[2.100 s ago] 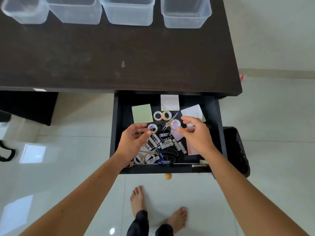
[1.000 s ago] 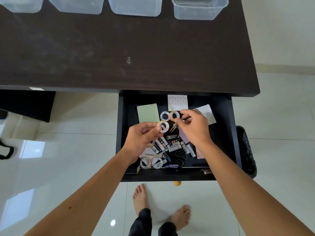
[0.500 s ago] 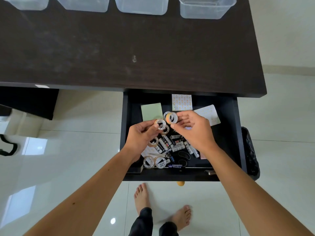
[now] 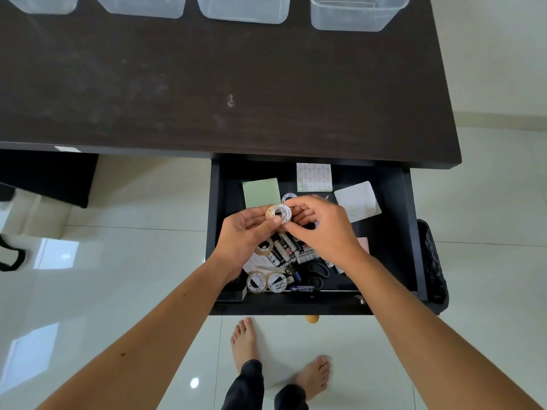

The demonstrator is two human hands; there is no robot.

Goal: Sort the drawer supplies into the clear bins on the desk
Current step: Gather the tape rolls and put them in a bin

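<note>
My left hand (image 4: 247, 232) & right hand (image 4: 321, 224) both pinch a tape roll (image 4: 278, 213) btwn fingertips, held above the open drawer (image 4: 390, 232). Batteries (image 4: 291, 250) lie just below; clear bins (image 4: 358, 13) at desk's far edge.

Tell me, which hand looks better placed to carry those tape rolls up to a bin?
Left, probably. The left hand pinches the tape rolls between thumb and fingers; the right hand only touches their edge. Clear bins wait empty.

The clear bins (image 4: 358, 16) are cut off by the top edge; the right hand (image 4: 322, 229) hides part of the batteries (image 4: 291, 250) and its own fingertips.
</note>
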